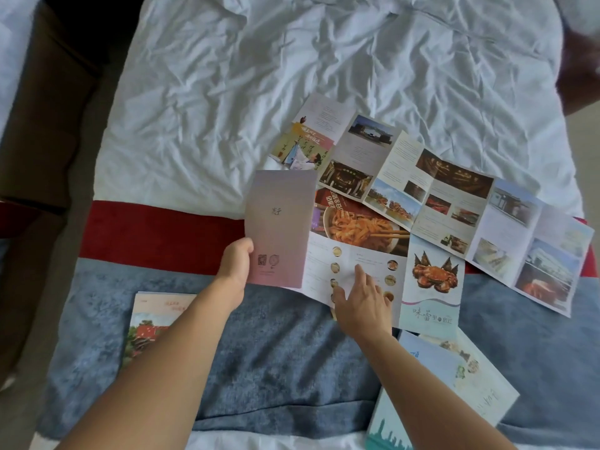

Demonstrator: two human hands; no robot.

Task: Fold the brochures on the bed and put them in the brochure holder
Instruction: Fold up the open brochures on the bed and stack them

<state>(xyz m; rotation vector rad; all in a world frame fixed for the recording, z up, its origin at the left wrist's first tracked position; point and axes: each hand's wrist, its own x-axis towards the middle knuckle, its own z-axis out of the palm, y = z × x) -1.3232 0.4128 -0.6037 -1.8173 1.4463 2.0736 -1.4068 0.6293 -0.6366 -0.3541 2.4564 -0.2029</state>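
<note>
We are partway through folding the food brochure [357, 254], which lies on the bed [292, 92] across the red band and the blue runner [276, 352], its long axis running left to right in front of us. Our left hand [235, 267] pinches the lower left edge of its mauve panel [279, 228], thumb on top and fingers curled beneath, and that panel stands tilted up off the sheet. Our right hand [360, 303] rests flat on the white middle panel just to the right of it, fingers straight and spread, pinning the paper. The crease we care about runs away from us between the two hands, so we judge the mauve panel must swing rightward over the pinned panel, and the right hand has to clear out of its way as it comes down. The left hand is the nearer one for that swing. The crab panel [433, 277] lies farther right, flat. A longer unfolded brochure [454, 196] lies beyond, partly under ours. Folded brochures [152, 323] lie by our left forearm. We see no brochure holder from here.
</note>
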